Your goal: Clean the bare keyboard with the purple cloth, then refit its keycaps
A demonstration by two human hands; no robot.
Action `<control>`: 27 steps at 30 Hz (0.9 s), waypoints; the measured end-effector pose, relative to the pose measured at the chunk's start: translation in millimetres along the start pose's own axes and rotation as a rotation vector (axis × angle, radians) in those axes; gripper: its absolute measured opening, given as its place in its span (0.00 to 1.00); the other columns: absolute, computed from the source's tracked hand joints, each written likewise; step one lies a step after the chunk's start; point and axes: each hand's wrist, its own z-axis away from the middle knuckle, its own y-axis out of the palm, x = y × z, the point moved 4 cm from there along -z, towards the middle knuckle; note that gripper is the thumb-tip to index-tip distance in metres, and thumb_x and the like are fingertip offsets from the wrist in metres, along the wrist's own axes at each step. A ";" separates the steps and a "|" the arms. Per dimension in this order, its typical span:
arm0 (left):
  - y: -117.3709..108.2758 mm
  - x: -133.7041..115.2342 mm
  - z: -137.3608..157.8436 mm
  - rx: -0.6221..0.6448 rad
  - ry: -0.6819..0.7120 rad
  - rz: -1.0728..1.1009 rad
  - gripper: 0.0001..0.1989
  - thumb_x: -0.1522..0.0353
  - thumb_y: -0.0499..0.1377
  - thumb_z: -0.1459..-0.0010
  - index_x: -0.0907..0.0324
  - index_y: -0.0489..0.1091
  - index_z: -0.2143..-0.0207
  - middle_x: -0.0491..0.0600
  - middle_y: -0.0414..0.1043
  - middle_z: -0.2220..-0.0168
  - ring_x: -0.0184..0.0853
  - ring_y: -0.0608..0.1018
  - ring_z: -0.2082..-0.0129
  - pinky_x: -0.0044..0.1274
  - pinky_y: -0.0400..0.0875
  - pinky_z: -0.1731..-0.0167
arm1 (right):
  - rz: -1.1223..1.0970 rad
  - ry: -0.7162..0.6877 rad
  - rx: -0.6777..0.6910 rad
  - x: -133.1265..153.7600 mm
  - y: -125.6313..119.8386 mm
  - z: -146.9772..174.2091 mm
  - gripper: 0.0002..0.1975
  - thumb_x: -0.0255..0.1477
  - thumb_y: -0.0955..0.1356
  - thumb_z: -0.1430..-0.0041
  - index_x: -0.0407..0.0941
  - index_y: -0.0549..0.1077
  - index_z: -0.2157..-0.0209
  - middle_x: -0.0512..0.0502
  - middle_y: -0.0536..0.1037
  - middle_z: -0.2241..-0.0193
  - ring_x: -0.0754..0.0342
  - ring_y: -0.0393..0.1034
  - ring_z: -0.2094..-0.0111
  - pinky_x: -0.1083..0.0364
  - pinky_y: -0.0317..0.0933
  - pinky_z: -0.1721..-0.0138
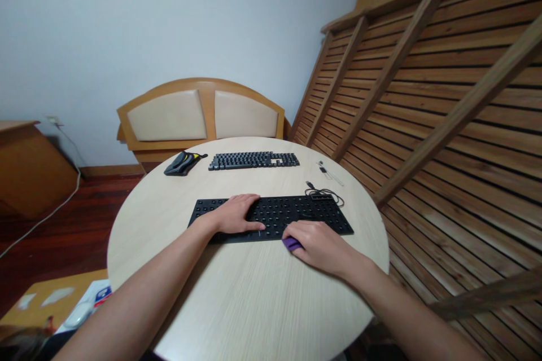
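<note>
A black keyboard frame (292,211) with its keycaps off lies across the middle of the round table (237,293). My left hand (235,213) rests flat on its left half, fingers spread over the key sockets. At the frame's front edge, my right hand (319,245) is closed around a small purple tool (292,244), of which only the tip shows. The keyboard's black cable (324,193) lies coiled behind its right end.
Rows of dark keycaps (253,160) are laid out at the far side of the table, with a black and yellow pouch (182,163) to their left. Small thin tools (329,172) lie at the far right. A chair (201,115) stands behind; slatted wood (444,107) fills the right.
</note>
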 end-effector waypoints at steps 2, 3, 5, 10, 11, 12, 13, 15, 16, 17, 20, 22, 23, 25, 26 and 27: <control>0.0 -0.4 -0.1 -0.001 0.002 -0.008 0.47 0.42 0.57 0.46 0.66 0.56 0.36 0.63 0.59 0.35 0.49 0.64 0.36 0.36 0.56 0.37 | 0.026 0.023 -0.004 7.9 3.8 -4.2 0.07 0.21 0.66 0.42 0.44 0.73 0.62 0.47 0.79 0.65 0.50 0.73 0.62 0.55 0.60 0.61; 0.0 -0.4 -0.1 0.000 0.002 -0.011 0.47 0.42 0.57 0.46 0.66 0.56 0.36 0.63 0.59 0.35 0.49 0.64 0.36 0.36 0.56 0.37 | 0.038 0.032 -0.004 12.0 5.6 -6.5 0.07 0.21 0.67 0.42 0.44 0.73 0.62 0.47 0.79 0.65 0.50 0.73 0.62 0.54 0.60 0.62; 0.0 -0.3 -0.1 -0.002 0.002 -0.012 0.46 0.42 0.58 0.46 0.65 0.56 0.36 0.63 0.59 0.35 0.49 0.64 0.36 0.36 0.57 0.37 | 0.053 0.040 -0.007 20.2 8.8 -11.3 0.06 0.22 0.67 0.40 0.43 0.73 0.61 0.46 0.79 0.65 0.49 0.74 0.62 0.54 0.61 0.62; 0.3 0.8 0.4 -0.019 0.018 -0.009 0.45 0.43 0.57 0.45 0.65 0.56 0.36 0.63 0.59 0.35 0.50 0.64 0.36 0.37 0.57 0.38 | 0.058 0.083 -0.007 35.1 15.6 -22.6 0.07 0.22 0.68 0.41 0.42 0.73 0.60 0.44 0.80 0.64 0.48 0.75 0.62 0.54 0.61 0.64; 0.4 1.0 0.5 -0.021 0.020 -0.007 0.45 0.43 0.57 0.45 0.65 0.56 0.36 0.63 0.59 0.35 0.50 0.64 0.36 0.37 0.57 0.37 | 0.045 0.074 -0.007 37.5 16.3 -24.2 0.07 0.22 0.68 0.41 0.42 0.73 0.59 0.44 0.80 0.64 0.48 0.75 0.62 0.54 0.61 0.63; 0.5 1.1 0.6 -0.023 0.019 -0.005 0.45 0.43 0.58 0.45 0.64 0.56 0.36 0.63 0.59 0.36 0.49 0.64 0.36 0.37 0.57 0.37 | 0.023 0.049 -0.003 39.8 16.7 -25.3 0.08 0.21 0.68 0.40 0.42 0.73 0.59 0.44 0.80 0.63 0.48 0.75 0.61 0.54 0.61 0.63; 0.5 0.9 0.6 -0.025 0.019 -0.001 0.45 0.43 0.58 0.45 0.64 0.56 0.36 0.62 0.59 0.35 0.49 0.64 0.36 0.37 0.57 0.38 | -0.006 0.018 0.000 41.7 16.4 -25.8 0.08 0.21 0.67 0.40 0.43 0.73 0.59 0.44 0.80 0.62 0.49 0.74 0.60 0.54 0.61 0.62; -0.7 -0.1 0.7 -0.026 0.017 0.004 0.44 0.43 0.58 0.45 0.63 0.56 0.36 0.62 0.59 0.35 0.49 0.64 0.36 0.37 0.57 0.38 | -0.068 -0.021 -0.017 41.9 13.2 -25.0 0.09 0.21 0.66 0.40 0.45 0.73 0.58 0.46 0.80 0.61 0.50 0.73 0.59 0.55 0.61 0.61; -1.8 -1.0 0.9 -0.020 0.017 0.005 0.44 0.44 0.58 0.45 0.63 0.56 0.36 0.62 0.59 0.35 0.49 0.64 0.36 0.37 0.57 0.37 | -0.091 -0.014 -0.042 39.8 10.4 -23.8 0.10 0.21 0.66 0.41 0.45 0.73 0.58 0.47 0.80 0.61 0.51 0.73 0.59 0.55 0.60 0.60; -3.3 -2.0 1.3 -0.010 0.016 0.006 0.44 0.44 0.57 0.45 0.64 0.56 0.36 0.63 0.58 0.35 0.49 0.63 0.36 0.37 0.56 0.37 | -0.102 0.010 -0.075 36.2 7.2 -22.2 0.10 0.21 0.66 0.42 0.45 0.72 0.59 0.48 0.79 0.62 0.51 0.72 0.60 0.55 0.60 0.60; -9.5 -3.7 3.9 0.048 -0.002 0.009 0.47 0.43 0.57 0.45 0.67 0.53 0.34 0.64 0.55 0.33 0.48 0.61 0.34 0.35 0.53 0.36 | -0.088 0.103 -0.141 23.6 0.9 -16.4 0.10 0.20 0.66 0.45 0.45 0.71 0.61 0.48 0.77 0.64 0.51 0.71 0.61 0.55 0.59 0.60; -14.0 -1.8 6.7 0.091 -0.040 0.005 0.50 0.43 0.58 0.47 0.67 0.53 0.34 0.64 0.53 0.33 0.48 0.59 0.34 0.34 0.52 0.35 | -0.072 0.122 -0.129 18.6 2.0 -13.8 0.09 0.20 0.66 0.45 0.45 0.70 0.62 0.49 0.77 0.65 0.52 0.70 0.62 0.55 0.58 0.60; -15.9 0.1 8.2 0.105 -0.062 0.001 0.51 0.42 0.59 0.48 0.67 0.53 0.34 0.64 0.54 0.33 0.49 0.59 0.34 0.35 0.52 0.35 | -0.064 0.126 -0.117 17.5 3.6 -13.1 0.09 0.20 0.66 0.45 0.45 0.70 0.63 0.49 0.77 0.66 0.52 0.70 0.62 0.55 0.58 0.61; -18.7 4.1 10.5 0.120 -0.091 0.007 0.51 0.43 0.61 0.50 0.66 0.54 0.34 0.63 0.55 0.34 0.49 0.61 0.35 0.35 0.53 0.35 | -0.053 0.127 -0.096 17.9 7.7 -13.5 0.09 0.20 0.66 0.45 0.45 0.71 0.63 0.48 0.77 0.66 0.51 0.71 0.62 0.55 0.58 0.61; -19.4 5.9 11.1 0.122 -0.094 0.016 0.50 0.43 0.61 0.50 0.65 0.55 0.34 0.63 0.56 0.34 0.49 0.61 0.35 0.35 0.54 0.36 | -0.049 0.126 -0.088 19.4 9.6 -14.5 0.09 0.19 0.66 0.44 0.45 0.71 0.62 0.48 0.77 0.65 0.51 0.71 0.61 0.55 0.58 0.61; -19.8 7.2 11.5 0.121 -0.091 0.026 0.50 0.43 0.61 0.50 0.64 0.55 0.34 0.63 0.57 0.35 0.49 0.62 0.36 0.35 0.55 0.36 | -0.043 0.125 -0.080 21.6 11.3 -16.0 0.09 0.19 0.66 0.44 0.45 0.71 0.62 0.48 0.78 0.65 0.51 0.72 0.61 0.55 0.59 0.61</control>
